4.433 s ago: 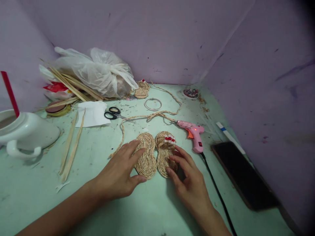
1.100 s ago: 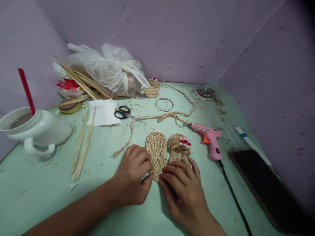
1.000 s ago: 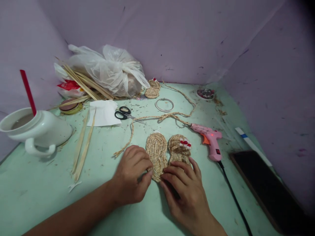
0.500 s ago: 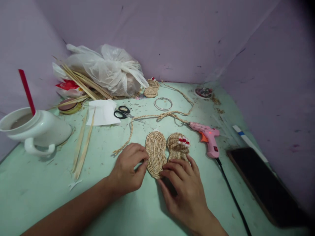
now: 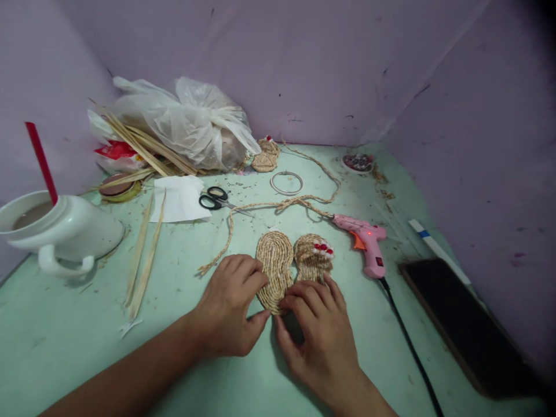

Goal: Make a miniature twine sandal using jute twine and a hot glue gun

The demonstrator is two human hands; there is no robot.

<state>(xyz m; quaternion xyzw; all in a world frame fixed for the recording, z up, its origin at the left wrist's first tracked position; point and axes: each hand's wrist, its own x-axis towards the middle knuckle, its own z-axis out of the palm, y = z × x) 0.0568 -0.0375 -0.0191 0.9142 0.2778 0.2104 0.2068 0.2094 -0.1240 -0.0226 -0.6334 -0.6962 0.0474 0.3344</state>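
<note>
A coiled braided-straw slipper sole (image 5: pixel 274 263) lies flat on the table between my hands. My left hand (image 5: pixel 234 304) grips its lower left edge, with bent fingers on the rim and the thumb at the bottom tip. My right hand (image 5: pixel 319 330) has its thumb and curled fingers at the lower right edge of the same sole. Beside it on the right is a matching straw slipper (image 5: pixel 309 263) with a strap of red and white beads; my right fingers cover its heel end.
A pink glue gun (image 5: pixel 365 237), its red light on, lies to the right near a dark phone (image 5: pixel 460 324). Behind are a braided straw cord (image 5: pixel 260 205), scissors (image 5: pixel 215 200), a wire ring (image 5: pixel 286 183) and a plastic bag (image 5: pixel 186 124). A white mug (image 5: pixel 82 226) stands left.
My left hand has shifted slightly right along the sole, its thumb moving from the side down to the bottom tip. My right hand stays nearly in place. The view has tilted a little.
</note>
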